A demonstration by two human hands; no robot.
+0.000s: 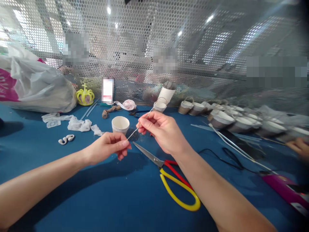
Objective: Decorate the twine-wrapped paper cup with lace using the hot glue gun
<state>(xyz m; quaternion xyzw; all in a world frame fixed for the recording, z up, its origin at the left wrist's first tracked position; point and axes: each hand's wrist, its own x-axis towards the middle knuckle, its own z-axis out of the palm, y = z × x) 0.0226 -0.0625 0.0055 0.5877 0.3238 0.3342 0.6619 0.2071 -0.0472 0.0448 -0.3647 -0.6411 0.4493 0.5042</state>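
Note:
A thin twisted cord [133,132] is stretched slantwise between my two hands above the table. My left hand [112,145] pinches its lower end between thumb and fingertips. Higher up and to the right, my right hand [160,129] pinches the cord too, and a short tail sticks up past the fingers. Just behind the cord stands a small white cup [120,124], its lower part partly hidden by my left hand. Scissors [155,159] with one red and one yellow handle lie below my right hand, partly covered by my right forearm.
Several small handled buckets [222,118] line the right back, near another person's hand [299,146]. A purple device [285,190] with a black cable lies at right. Plastic bag [38,83], yellow crown [85,96], phone [107,90], lace [79,124], earbuds [66,139] and ribbon roll [129,104] sit left and back.

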